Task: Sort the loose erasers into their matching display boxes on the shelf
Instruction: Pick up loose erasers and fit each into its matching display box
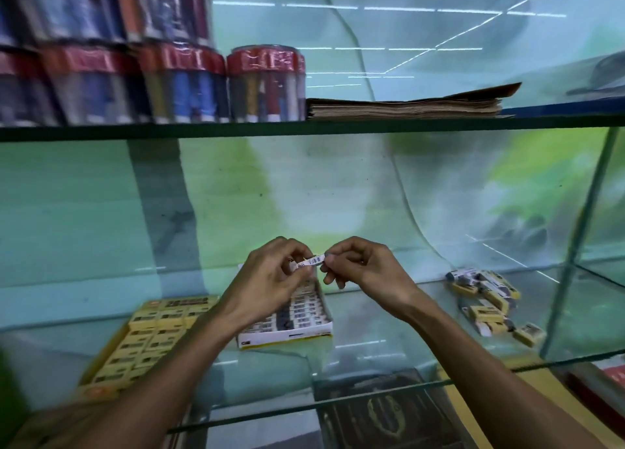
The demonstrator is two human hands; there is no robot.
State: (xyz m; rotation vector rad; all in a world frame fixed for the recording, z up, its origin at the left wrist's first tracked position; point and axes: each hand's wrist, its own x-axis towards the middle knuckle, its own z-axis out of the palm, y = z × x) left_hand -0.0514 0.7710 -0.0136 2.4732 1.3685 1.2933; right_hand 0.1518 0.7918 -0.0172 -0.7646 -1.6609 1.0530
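Both hands' fingers (326,262) — eraser (311,261) pinched between

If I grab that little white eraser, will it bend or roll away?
Probably not. The eraser looks like a flat-sided block, so it shouldn't roll. Both hands, left and right, pinch it by its ends with fingertips only, so it's likely light and fairly stiff.

At frame centre the white eraser (311,262) shows a barcode with unreadable digits. Print on the yellow box (135,340) at lower left and the white box (287,338) is too blurred to read.
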